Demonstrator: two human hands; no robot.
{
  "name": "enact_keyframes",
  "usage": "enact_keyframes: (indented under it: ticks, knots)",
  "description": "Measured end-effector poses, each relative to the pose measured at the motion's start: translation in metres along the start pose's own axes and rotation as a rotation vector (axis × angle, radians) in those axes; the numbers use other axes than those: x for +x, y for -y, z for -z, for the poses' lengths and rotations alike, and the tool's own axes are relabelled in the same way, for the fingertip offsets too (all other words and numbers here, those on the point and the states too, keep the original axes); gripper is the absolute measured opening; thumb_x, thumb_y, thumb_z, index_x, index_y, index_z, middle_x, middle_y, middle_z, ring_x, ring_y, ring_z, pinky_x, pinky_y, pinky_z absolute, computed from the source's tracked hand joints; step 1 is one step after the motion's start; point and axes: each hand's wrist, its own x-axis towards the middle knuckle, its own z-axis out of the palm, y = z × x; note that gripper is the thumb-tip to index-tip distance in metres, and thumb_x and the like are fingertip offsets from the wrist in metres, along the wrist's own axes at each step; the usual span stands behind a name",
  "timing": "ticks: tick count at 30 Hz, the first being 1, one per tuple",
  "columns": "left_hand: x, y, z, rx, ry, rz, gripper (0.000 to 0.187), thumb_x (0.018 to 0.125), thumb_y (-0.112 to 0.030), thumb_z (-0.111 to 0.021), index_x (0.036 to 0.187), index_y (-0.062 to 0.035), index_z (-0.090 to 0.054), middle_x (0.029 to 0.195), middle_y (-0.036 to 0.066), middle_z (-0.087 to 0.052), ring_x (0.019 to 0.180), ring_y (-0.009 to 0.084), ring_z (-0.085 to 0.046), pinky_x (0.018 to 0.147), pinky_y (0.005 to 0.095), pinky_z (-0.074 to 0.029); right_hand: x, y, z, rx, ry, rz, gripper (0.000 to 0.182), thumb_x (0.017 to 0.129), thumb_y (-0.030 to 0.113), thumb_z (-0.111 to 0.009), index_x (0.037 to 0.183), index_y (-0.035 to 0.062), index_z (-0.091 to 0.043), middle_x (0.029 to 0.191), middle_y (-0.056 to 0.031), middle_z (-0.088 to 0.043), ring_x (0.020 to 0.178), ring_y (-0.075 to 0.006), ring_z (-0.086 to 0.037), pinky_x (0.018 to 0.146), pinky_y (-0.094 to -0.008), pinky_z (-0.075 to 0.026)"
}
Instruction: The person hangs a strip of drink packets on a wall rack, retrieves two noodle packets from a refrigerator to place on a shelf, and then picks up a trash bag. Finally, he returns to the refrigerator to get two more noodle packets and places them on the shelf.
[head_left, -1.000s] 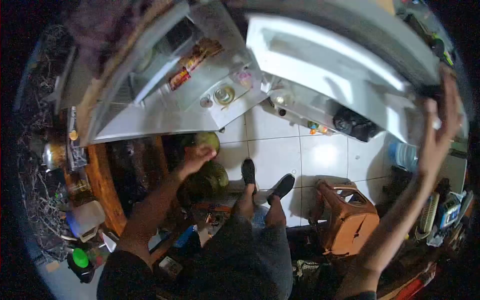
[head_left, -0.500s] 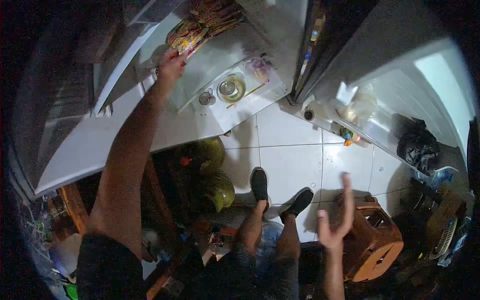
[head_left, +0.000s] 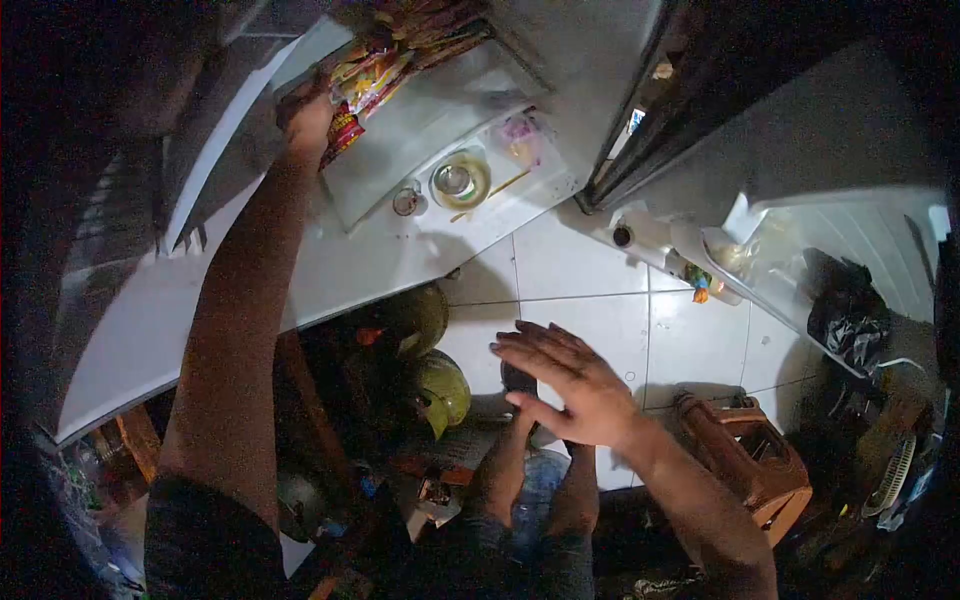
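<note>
Inside the fridge, the left hand is at the packets, its grip impossible to tell, seemingly reaching or grasping, a step whose next move calls for a secure hold; outside it, the right hand, empty, thumb spread, hangs above the floor.

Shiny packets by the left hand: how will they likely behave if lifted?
The shiny packets look thin-wrapped, so their film probably flexes when gripped. Their gloss suggests a slippery surface. They lie overlapped, so neighbours might shift when one is pulled.
</note>
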Motion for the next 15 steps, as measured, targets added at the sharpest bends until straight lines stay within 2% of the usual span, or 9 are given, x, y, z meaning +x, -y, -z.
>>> enact_keyframes:
  ticks: [1,3,4,6,8,11,13,14,15]
  knots:
    - [-0.020,-0.024,0.017,-0.347,-0.017,0.065,0.046,0.093,-0.040,-0.058,0.118,-0.0017,-0.062,0.118,0.018,-0.064,0.104,0.0305,-0.063,0.090,0.0389,-0.048,0.003,-0.001,0.011,0.041,-0.021,-0.019,0.050,0.088,0.023,-0.064,0.135,0.0122,-0.049,0.134,-0.0107,-0.053,0.129,-0.0290,-0.046,0.108,-0.0439,-0.035]
    - [-0.024,-0.028,0.028,-0.691,-0.039,0.126,0.036,0.094,-0.031,-0.061,0.112,-0.0007,-0.065,0.114,0.019,-0.065,0.101,0.0279,-0.065,0.084,0.0376,-0.051,0.005,-0.003,0.027,0.085,-0.091,-0.056,0.047,0.086,0.019,-0.067,0.130,0.0098,-0.054,0.125,-0.0137,-0.059,0.118,-0.0314,-0.054,0.102,-0.0397,-0.042]
    - [-0.026,-0.026,0.032,-0.472,-0.158,-0.132,0.028,0.093,-0.024,-0.062,0.107,-0.0007,-0.067,0.109,0.018,-0.067,0.094,0.0246,-0.066,0.079,0.0356,-0.052,0.007,-0.003,0.037,0.127,-0.089,-0.089,0.046,0.086,0.018,-0.067,0.129,0.0086,-0.054,0.124,-0.0148,-0.059,0.117,-0.0323,-0.055,0.101,-0.0397,-0.043]
    - [-0.054,-0.042,0.035,-0.386,-0.368,-0.150,0.022,0.088,-0.018,-0.066,0.100,-0.0005,-0.069,0.090,0.012,-0.068,0.081,0.0210,-0.066,0.074,0.0329,-0.053,0.014,0.004,0.059,0.210,-0.087,-0.173,0.044,0.087,0.016,-0.067,0.128,0.0065,-0.054,0.120,-0.0168,-0.060,0.114,-0.0337,-0.057,0.098,-0.0382,-0.044]
    - [-0.092,-0.073,0.047,-0.407,-0.468,-0.096,0.016,0.084,-0.013,-0.069,0.093,-0.0002,-0.071,0.071,0.006,-0.069,0.068,0.0174,-0.066,0.069,0.0303,-0.053,0.022,0.001,0.067,0.286,-0.139,-0.193,0.040,0.088,0.016,-0.067,0.124,0.0053,-0.055,0.120,-0.0147,-0.061,0.114,-0.0275,-0.058,0.097,-0.0363,-0.044]
    - [-0.133,-0.088,0.061,-0.513,-0.230,-0.146,0.015,0.085,-0.013,-0.068,0.092,-0.0005,-0.071,0.072,0.007,-0.069,0.071,0.0157,-0.066,0.068,0.0301,-0.053,0.035,-0.010,0.069,0.348,-0.167,-0.251,0.040,0.090,0.018,-0.066,0.124,0.0034,-0.053,0.122,-0.0104,-0.061,0.114,-0.0209,-0.057,0.095,-0.0367,-0.045]
    - [-0.175,-0.123,0.079,-0.500,-0.126,-0.210,0.014,0.086,-0.013,-0.066,0.092,-0.0011,-0.071,0.076,0.006,-0.069,0.073,0.0147,-0.066,0.067,0.0302,-0.054,0.049,-0.011,0.069,0.722,-0.231,-0.444,0.043,0.092,0.019,-0.065,0.129,0.0045,-0.049,0.127,-0.0108,-0.057,0.114,-0.0227,-0.056,0.096,-0.0373,-0.044]
    - [-0.195,-0.139,0.087,-0.861,0.006,-0.045,0.014,0.087,-0.012,-0.064,0.094,-0.0023,-0.070,0.081,0.006,-0.069,0.077,0.0143,-0.066,0.067,0.0312,-0.054,0.055,-0.015,0.070,0.683,-0.225,-0.461,0.055,0.091,0.031,-0.067,0.133,0.0041,-0.045,0.128,-0.0119,-0.055,0.116,-0.0238,-0.054,0.095,-0.0363,-0.045]
    - [-0.211,-0.146,0.092,-1.217,0.142,0.132,0.013,0.088,-0.012,-0.063,0.096,-0.0035,-0.069,0.086,0.006,-0.069,0.081,0.0138,-0.066,0.068,0.0322,-0.055,0.059,-0.016,0.072,0.678,-0.220,-0.471,0.055,0.091,0.031,-0.067,0.133,0.0041,-0.045,0.128,-0.0119,-0.055,0.116,-0.0238,-0.054,0.095,-0.0363,-0.045]
